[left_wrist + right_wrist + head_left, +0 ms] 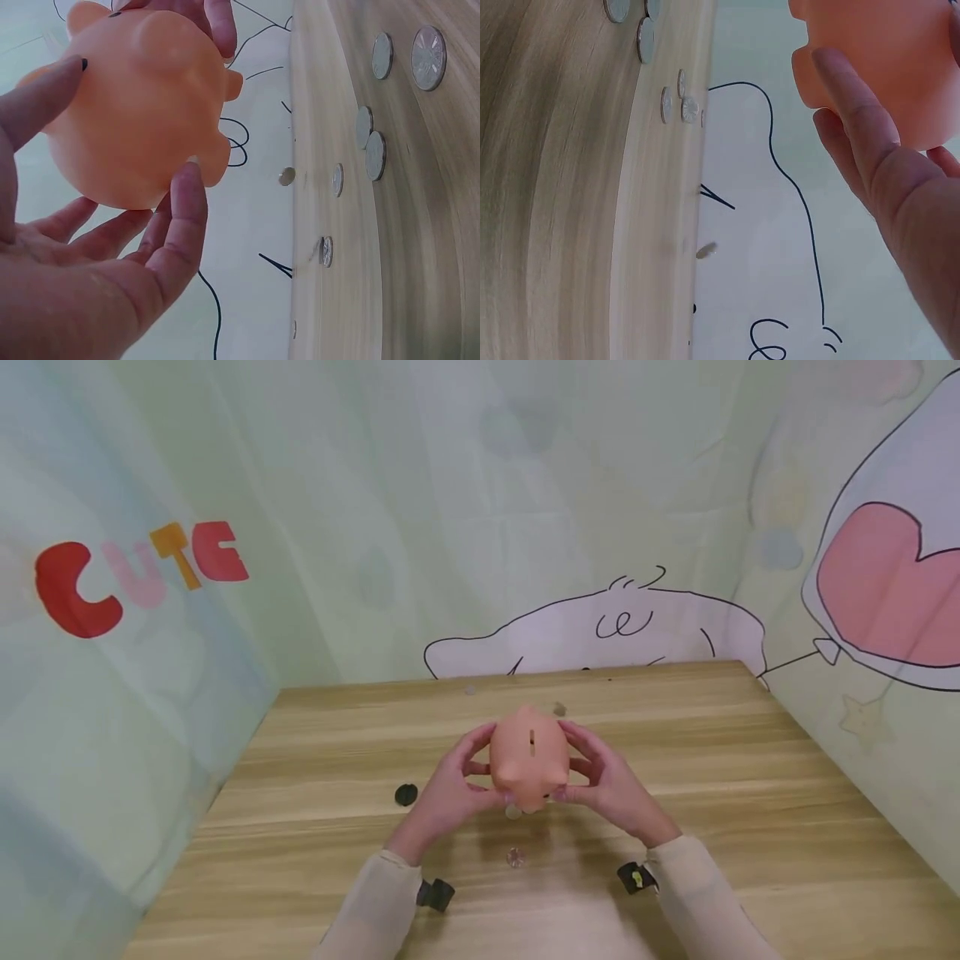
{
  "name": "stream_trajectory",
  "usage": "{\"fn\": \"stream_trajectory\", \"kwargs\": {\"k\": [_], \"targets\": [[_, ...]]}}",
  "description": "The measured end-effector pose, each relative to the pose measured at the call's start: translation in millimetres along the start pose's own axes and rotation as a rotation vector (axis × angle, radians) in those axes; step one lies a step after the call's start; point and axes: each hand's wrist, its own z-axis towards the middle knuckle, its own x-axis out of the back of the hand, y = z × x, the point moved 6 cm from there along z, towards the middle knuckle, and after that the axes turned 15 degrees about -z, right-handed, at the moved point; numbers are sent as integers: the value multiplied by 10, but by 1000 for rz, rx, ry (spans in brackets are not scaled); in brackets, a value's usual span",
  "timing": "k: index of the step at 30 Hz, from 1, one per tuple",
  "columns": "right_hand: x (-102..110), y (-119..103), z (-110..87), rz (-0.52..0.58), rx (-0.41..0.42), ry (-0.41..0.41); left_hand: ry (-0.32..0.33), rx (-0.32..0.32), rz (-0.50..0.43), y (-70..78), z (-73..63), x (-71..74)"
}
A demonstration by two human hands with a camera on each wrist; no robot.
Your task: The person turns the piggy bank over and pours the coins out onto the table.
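An orange piggy bank (pixel 531 747) is held up above the wooden table, its coin slot facing upward. My left hand (pixel 457 781) grips its left side, with the thumb near the snout end and the other fingers curled along the flank and belly. On the opposite side my right hand (pixel 611 781) holds it the same way; in the right wrist view its fingers (pixel 859 112) press by a stubby foot. Beneath lie several silver coins (pixel 429 58). One blurred coin (pixel 286 176) appears off the tabletop in the left wrist view. The underside opening is hidden.
A round black plug (pixel 406 794) lies on the table (pixel 315 860) beside my left wrist. One coin (pixel 514 857) lies nearer me, another (pixel 470 690) close to the back edge. Printed curtains (pixel 360 527) enclose the table's back and sides.
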Motion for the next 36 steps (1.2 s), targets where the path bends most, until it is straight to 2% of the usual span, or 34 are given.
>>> {"fn": "stream_trajectory", "kwargs": {"k": [8,17,23,27,31,36], "targets": [[29,26,-12,-45,-55,10,17,35,1,16,-19,0],[3,89,-10,-8,-210,22,54,94,-33,-22,-17,8],[-31,75,-16,-79,-316,63,56,158,33,-45,-25,11],[-45,41,-4,-154,-367,57,48,203,45,-57,-34,14],[-83,36,14,-238,-389,31,30,249,66,-100,-27,-4],[-139,70,13,-256,-409,3,30,299,75,-128,-54,-33]]}}
